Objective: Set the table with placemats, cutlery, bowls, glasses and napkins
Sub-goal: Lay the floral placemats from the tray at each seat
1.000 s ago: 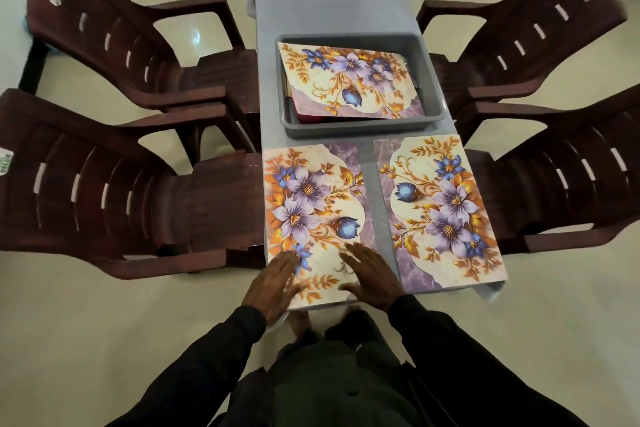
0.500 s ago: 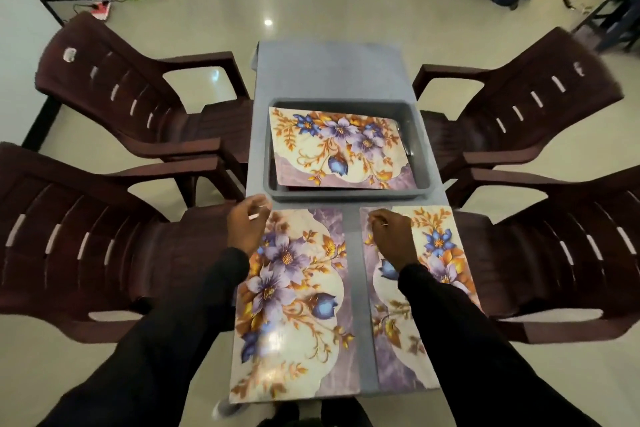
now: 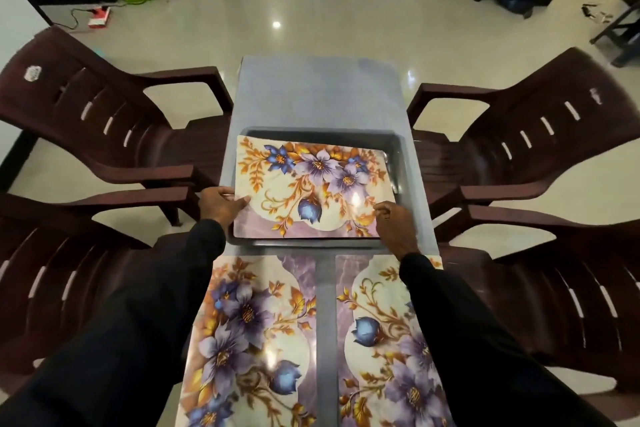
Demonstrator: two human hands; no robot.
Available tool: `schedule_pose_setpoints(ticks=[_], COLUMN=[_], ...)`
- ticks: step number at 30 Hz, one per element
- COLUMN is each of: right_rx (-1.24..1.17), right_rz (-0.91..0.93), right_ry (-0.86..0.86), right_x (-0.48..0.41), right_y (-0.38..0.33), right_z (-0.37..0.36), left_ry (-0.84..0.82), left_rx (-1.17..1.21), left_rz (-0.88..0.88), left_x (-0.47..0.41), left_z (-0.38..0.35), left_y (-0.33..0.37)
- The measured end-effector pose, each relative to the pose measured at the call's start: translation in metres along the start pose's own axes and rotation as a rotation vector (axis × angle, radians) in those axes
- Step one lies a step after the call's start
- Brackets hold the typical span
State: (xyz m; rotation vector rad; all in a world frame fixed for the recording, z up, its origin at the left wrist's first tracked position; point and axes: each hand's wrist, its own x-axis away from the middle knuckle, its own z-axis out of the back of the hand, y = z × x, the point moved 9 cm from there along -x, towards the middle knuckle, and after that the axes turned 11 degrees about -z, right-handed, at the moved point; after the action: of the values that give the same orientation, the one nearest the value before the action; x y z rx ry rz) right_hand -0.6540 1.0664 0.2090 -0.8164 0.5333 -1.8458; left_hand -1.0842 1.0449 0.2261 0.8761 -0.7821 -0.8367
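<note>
Table (image 3: 318, 94): a long grey table runs up the middle of the frame, with a dark brown chair (image 3: 104, 135) on each side and two more lower down.

Mats already down: two flower mats lie flat at the bottom of the frame, the left mat (image 3: 256, 340) and the right mat (image 3: 377, 340), side by side with a thin grey strip of table between them.

Grey tub (image 3: 398, 163): it sits in the middle of the frame, just above the two mats.

Top mat (image 3: 311, 187): another flower mat lies on top of the tub, and it hides what is under it. Its long side goes left to right across the frame.

Left hand (image 3: 221, 206): at the mat's left edge, the thumb on top and the fingers curled under, so it looks to be pinching the mat.

Right hand (image 3: 393, 218): at the mat's lower right corner, fingers bent onto the edge. I cannot tell if it really grips yet.

What matters for the lift: one hand is at each short end, so the mat lies between the hands. Both hands are about as near.

My guess at the step: lift this mat out and lay it on the bare table at the top.

Still to do: cutlery, bowls, glasses, napkins.
</note>
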Motion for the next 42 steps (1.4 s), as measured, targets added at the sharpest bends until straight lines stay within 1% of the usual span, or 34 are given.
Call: schedule_pose_setpoints(ticks=[3,7,9,11,16,21,24,27,29,34,36,39,42], right_rx=[-0.006,0.01,0.026,0.003,-0.084,-0.178,-0.112,-0.078,-0.101,-0.178,-0.207,-0.259,-0.206], right_rz=[-0.043,-0.064,-0.061,-0.073,-0.192,-0.208,-0.169,-0.149,-0.14,-0.027,0.022,0.021,0.076], right_ry=[-0.005,-0.002,0.0,-0.036,-0.117,-0.148,-0.188,-0.199,-0.197,-0.315,-0.357,-0.428,-0.462], right_x=[-0.018,-0.034,-0.037,-0.041,-0.053,-0.045,-0.034,-0.011,0.006,0.075,0.111,0.165,0.217], right_y=[0.004,-0.001,-0.007,-0.014,-0.02,-0.046,-0.069,-0.088,-0.1,-0.145,-0.164,-0.183,-0.206], right_z=[0.0,-0.001,-0.004,-0.013,-0.042,-0.061,-0.077,-0.091,-0.095,-0.12,-0.133,-0.157,-0.192], left_ry=[0.019,0.04,0.067,0.094,0.089,0.098,0.072,0.089,0.098,0.093,0.102,0.118,0.141], left_rx=[-0.055,-0.072,-0.043,-0.022,0.055,0.105,0.123,0.157,0.192,0.298,0.326,0.37,0.414], left_rz=[0.032,0.034,0.052,0.076,0.139,0.199,0.239,0.256,0.269,0.338,0.346,0.328,0.319], left_x=[-0.004,-0.007,-0.002,0.001,0.014,0.045,0.064,0.091,0.107,0.156,0.179,0.212,0.251], left_z=[0.009,0.03,0.043,0.058,0.094,0.131,0.149,0.17,0.186,0.245,0.275,0.324,0.379], left_y=[-0.012,-0.028,-0.029,-0.036,-0.061,-0.089,-0.114,-0.131,-0.144,-0.187,-0.199,-0.22,-0.248])
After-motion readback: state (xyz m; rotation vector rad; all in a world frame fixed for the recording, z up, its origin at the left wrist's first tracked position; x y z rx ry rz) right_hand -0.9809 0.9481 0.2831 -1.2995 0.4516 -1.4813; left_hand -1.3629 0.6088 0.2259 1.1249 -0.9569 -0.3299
